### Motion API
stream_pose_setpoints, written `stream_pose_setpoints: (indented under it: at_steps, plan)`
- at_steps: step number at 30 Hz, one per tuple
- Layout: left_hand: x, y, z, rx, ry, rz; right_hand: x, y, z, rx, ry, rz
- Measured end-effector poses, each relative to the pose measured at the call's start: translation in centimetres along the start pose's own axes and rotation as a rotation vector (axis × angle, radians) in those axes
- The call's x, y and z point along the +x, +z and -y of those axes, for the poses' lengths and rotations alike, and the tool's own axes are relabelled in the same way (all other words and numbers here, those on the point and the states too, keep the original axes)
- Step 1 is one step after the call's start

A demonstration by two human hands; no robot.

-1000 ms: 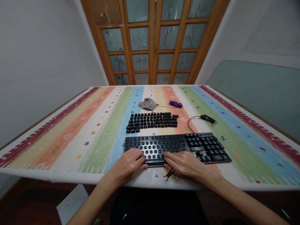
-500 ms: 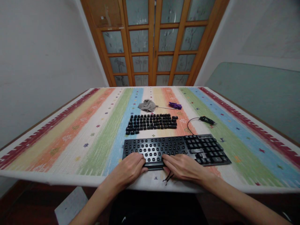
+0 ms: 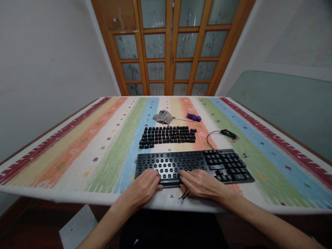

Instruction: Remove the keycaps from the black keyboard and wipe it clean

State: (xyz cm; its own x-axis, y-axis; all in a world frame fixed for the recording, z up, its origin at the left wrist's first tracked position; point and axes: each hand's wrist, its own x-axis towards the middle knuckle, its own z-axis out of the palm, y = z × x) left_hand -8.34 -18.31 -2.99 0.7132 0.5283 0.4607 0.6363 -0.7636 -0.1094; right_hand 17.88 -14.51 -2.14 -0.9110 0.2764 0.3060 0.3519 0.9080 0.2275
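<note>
A black keyboard (image 3: 168, 181) lies near the front edge of the table. Its left and middle keys have no caps and show bare switches, while caps sit on the right-hand block. My left hand (image 3: 146, 185) is closed over its front edge, with fingers on top and thumb low in front. My right hand (image 3: 198, 183) grips the same edge farther right, its fingertips over the bare switches. A thin dark wire tool with two prongs (image 3: 183, 197) pokes out below my right hand; whether the hand holds it is hidden.
Several black keycaps (image 3: 167, 135) lie in rows behind the keyboard. Farther back are a grey cloth (image 3: 163, 117), a thin rod (image 3: 184, 119) and a purple cloth-like item (image 3: 193, 117). A bundled cable (image 3: 228, 133) lies at right. A striped tablecloth (image 3: 103, 162) covers the table.
</note>
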Motion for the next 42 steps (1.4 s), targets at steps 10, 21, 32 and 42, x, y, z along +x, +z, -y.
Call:
stream_pose_setpoints:
  at_steps: [10,21,32,42]
  plan:
    - [-0.2,0.3,-0.4,0.038,-0.009,-0.039,0.3,-0.5,-0.2,0.001,-0.037,0.0]
    - [-0.2,0.7,-1.1,0.053,-0.048,-0.085,0.2,-0.4,-0.2,-0.023,-0.049,0.047]
    - [0.0,-0.2,-1.0,-0.055,-0.082,-0.099,1.0,-0.9,-0.8,0.039,-0.057,0.156]
    - [0.7,-1.9,0.6,-0.366,-0.259,-0.106,0.9,-2.7,-2.8,0.31,0.09,-0.016]
